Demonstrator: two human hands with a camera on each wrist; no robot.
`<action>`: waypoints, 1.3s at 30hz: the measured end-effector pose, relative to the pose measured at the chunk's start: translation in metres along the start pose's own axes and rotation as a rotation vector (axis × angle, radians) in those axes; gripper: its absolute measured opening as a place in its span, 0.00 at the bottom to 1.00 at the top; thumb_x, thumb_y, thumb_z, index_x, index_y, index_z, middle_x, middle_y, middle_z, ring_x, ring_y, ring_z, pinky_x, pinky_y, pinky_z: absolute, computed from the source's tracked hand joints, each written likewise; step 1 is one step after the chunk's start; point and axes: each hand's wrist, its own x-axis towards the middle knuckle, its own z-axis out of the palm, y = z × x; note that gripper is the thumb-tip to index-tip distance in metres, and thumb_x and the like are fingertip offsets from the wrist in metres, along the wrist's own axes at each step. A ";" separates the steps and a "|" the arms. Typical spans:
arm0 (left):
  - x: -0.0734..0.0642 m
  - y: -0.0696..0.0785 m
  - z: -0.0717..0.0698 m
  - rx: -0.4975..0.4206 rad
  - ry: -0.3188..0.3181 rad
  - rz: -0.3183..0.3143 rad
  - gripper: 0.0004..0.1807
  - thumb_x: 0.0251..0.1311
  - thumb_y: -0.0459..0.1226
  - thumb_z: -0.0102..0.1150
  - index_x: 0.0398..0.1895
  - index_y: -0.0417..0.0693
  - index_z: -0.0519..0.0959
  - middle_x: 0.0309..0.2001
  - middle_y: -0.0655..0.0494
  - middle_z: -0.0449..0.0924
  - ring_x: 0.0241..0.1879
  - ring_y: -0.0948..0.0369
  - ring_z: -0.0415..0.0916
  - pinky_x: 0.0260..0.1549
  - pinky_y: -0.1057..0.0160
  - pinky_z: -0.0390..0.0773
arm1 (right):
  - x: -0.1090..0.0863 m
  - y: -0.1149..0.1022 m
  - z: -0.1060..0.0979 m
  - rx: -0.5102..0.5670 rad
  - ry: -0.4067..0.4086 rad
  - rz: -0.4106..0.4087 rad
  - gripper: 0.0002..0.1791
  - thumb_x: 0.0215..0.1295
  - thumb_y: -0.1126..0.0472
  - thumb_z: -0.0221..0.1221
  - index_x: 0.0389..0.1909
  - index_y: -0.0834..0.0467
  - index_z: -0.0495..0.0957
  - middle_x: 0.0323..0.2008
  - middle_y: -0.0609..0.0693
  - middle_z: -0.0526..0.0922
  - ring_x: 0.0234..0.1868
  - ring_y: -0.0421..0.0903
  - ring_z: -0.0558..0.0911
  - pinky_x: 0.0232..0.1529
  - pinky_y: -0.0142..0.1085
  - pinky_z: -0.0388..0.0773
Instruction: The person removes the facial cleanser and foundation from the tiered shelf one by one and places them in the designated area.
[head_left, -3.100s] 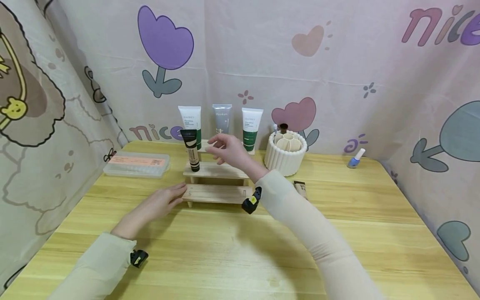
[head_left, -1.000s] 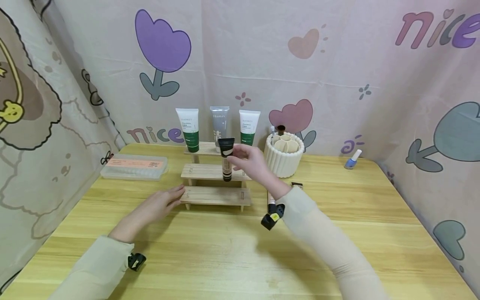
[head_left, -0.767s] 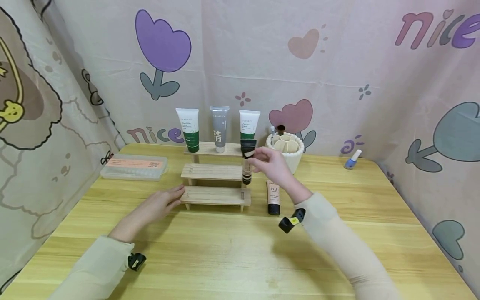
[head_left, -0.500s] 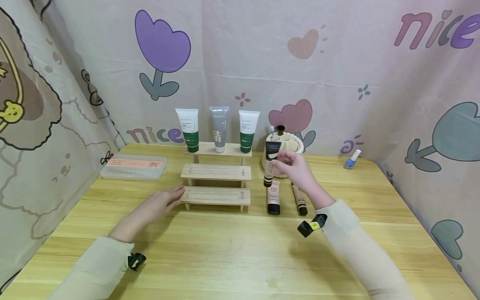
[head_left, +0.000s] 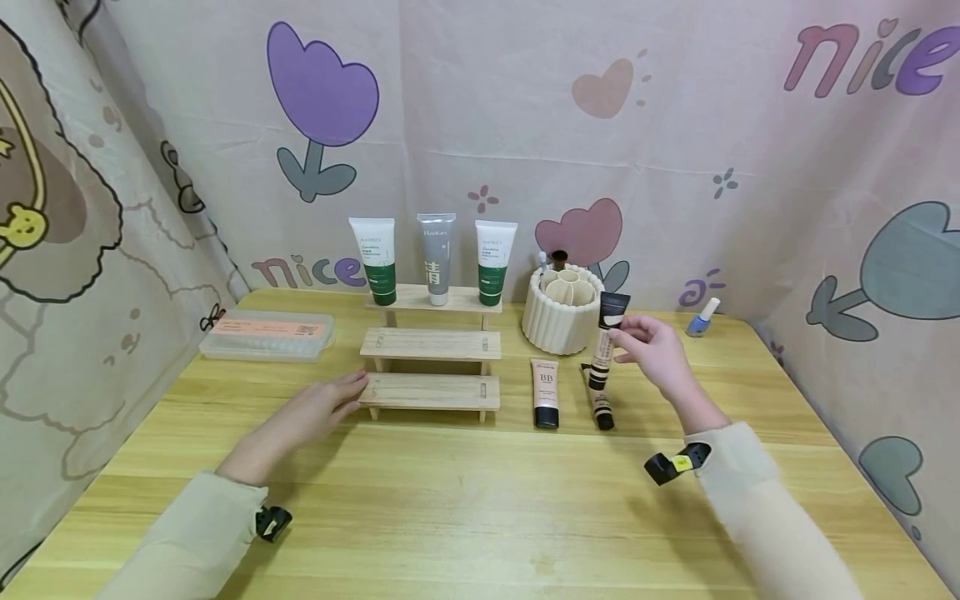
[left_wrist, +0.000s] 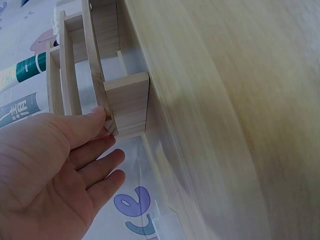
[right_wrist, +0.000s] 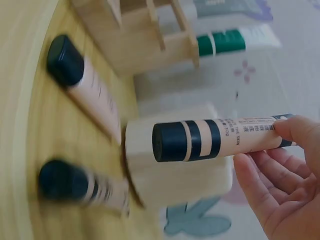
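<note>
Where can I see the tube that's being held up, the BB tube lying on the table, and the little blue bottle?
Held tube (right_wrist: 227, 138): right wrist view, on its printed beige body.
BB tube (head_left: 546, 395): head view, on its pink body.
Blue bottle (head_left: 698, 326): head view, on its blue part, under the white cap.

Both arms (head_left: 776, 508) reach forward from lower left and lower right, spread well apart, in cream sleeves (head_left: 191, 529) that end short of the wrists. The left hand (head_left: 318, 417) is low, back upward and fingers forward; its left thumb (left_wrist: 82, 130) closes in a pinch, the forefinger mostly hidden behind it, the other fingers loosely bent. The right hand (head_left: 656, 354) is raised, pointing leftward, the right thumb (right_wrist: 300, 132) and fingers (right_wrist: 252, 182) pinching.
</note>
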 end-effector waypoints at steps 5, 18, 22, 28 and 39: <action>0.000 0.001 -0.001 0.002 0.000 -0.003 0.23 0.61 0.30 0.54 0.58 0.28 0.67 0.59 0.33 0.64 0.54 0.37 0.65 0.52 0.43 0.67 | -0.004 0.018 -0.018 -0.038 0.022 0.046 0.22 0.65 0.60 0.56 0.48 0.76 0.67 0.38 0.58 0.79 0.32 0.34 0.78 0.34 0.35 0.82; 0.000 0.001 -0.002 -0.003 0.003 -0.002 0.23 0.61 0.30 0.54 0.58 0.28 0.67 0.59 0.33 0.64 0.54 0.37 0.65 0.52 0.43 0.68 | -0.007 0.053 -0.050 -0.096 -0.049 0.220 0.26 0.66 0.58 0.54 0.51 0.78 0.65 0.33 0.55 0.79 0.29 0.37 0.79 0.33 0.36 0.82; 0.000 0.001 -0.002 0.001 -0.001 0.000 0.23 0.61 0.31 0.54 0.58 0.28 0.67 0.59 0.33 0.64 0.54 0.38 0.65 0.52 0.43 0.68 | -0.007 0.062 -0.054 -0.106 -0.064 0.295 0.27 0.66 0.59 0.54 0.53 0.79 0.63 0.32 0.53 0.78 0.29 0.38 0.78 0.35 0.38 0.82; 0.000 0.000 -0.001 0.003 0.000 0.002 0.23 0.61 0.31 0.54 0.58 0.28 0.67 0.59 0.33 0.64 0.54 0.38 0.65 0.52 0.43 0.68 | -0.004 0.075 -0.063 -0.127 -0.123 0.365 0.28 0.67 0.60 0.52 0.54 0.81 0.61 0.27 0.50 0.79 0.26 0.38 0.78 0.31 0.35 0.82; 0.001 -0.001 0.000 0.007 0.001 0.003 0.23 0.61 0.31 0.54 0.58 0.29 0.68 0.59 0.33 0.65 0.54 0.38 0.66 0.52 0.43 0.68 | 0.000 0.083 -0.067 -0.216 -0.215 0.436 0.26 0.66 0.60 0.52 0.52 0.81 0.64 0.22 0.48 0.78 0.23 0.38 0.78 0.26 0.33 0.81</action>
